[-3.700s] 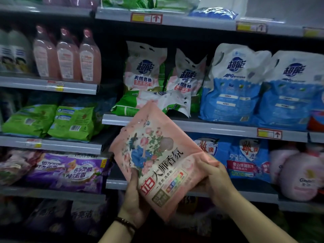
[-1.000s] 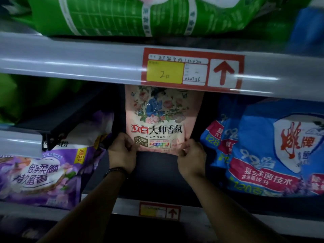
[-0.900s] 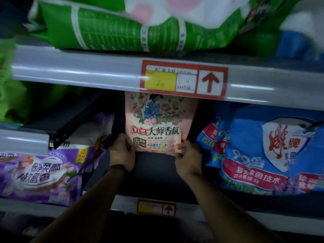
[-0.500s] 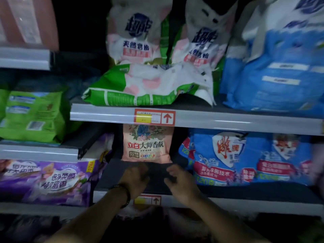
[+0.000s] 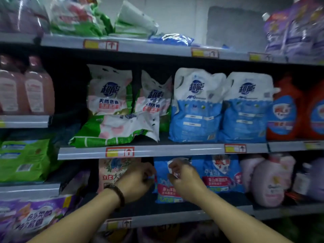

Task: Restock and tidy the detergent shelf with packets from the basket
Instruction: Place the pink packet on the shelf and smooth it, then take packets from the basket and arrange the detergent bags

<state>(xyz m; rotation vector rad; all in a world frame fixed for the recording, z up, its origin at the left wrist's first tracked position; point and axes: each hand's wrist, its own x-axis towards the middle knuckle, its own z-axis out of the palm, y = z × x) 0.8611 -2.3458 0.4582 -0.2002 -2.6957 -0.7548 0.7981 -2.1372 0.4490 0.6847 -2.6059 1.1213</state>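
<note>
Two hands work at the lower shelf (image 5: pixel 175 220). The left hand (image 5: pixel 135 181) sits at about 9 o'clock of the blue detergent packet (image 5: pixel 165 192); the right hand (image 5: pixel 185 179) sits at about 3 o'clock of it. Both are curled at the packet's upper edges, but motion blur hides the fingertips, so I cannot tell whether either grip is closed on the film or only touching it. The pink floral packet (image 5: pixel 112 172) stands upright just beside the left hand, at 9 o'clock of the blue one, partly behind the wrist. No basket is in view.

Judged step: straightening the blue packet so that it faces front beside the pink one.

Procedure:
1. Pinch the packet at both upper corners; soft film buckles if held by one side only.
2. Lift slightly before turning, so the base does not drag and fold under.
3. Set the base flat, label forward, touching the second blue packet (image 5: pixel 221 172) at 3 o'clock.
4. Keep the left wrist clear of the pink packet; a nudge would likely tip it

Note: the green packet (image 5: pixel 112 130) lying flat on the shelf above, at 12 o'clock, also needs standing up
</note>
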